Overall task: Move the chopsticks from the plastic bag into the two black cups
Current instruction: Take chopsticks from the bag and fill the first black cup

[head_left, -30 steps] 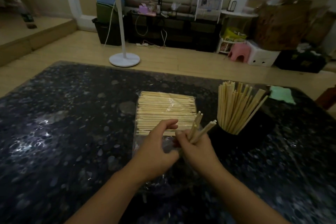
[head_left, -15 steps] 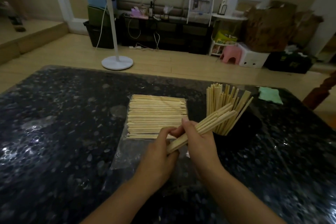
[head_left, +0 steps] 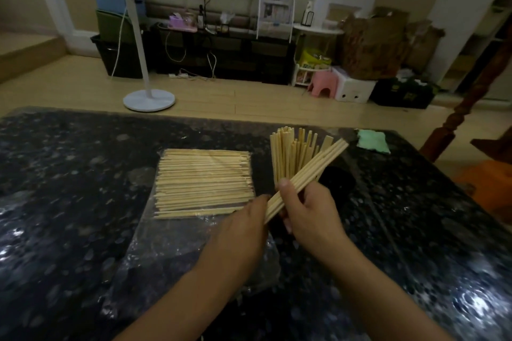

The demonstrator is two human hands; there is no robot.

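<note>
Now the right hand (head_left: 310,213) grasps a small bundle of chopsticks (head_left: 313,171) with curled fingers and thumb; the bundle is tilted, its far ends pointing up and to the right, in front of the black cup (head_left: 339,180). This cup stands on the dark speckled table (head_left: 69,202), just to the right of the plastic bag (head_left: 177,246), and many chopsticks already stand upright in it (head_left: 288,155). I can see only one black cup clearly; a second one I cannot tell. The left hand (head_left: 238,232) is beside the near ends of the held bundle, its fingertips close to or touching them, but whether it pinches them I cannot tell, because the back of the hand hides the fingers. Inside the transparent bag a flat pile of chopsticks (head_left: 202,183) lies side by side, running left to right. Far on the right of the table lies a green cloth (head_left: 372,141).
</note>
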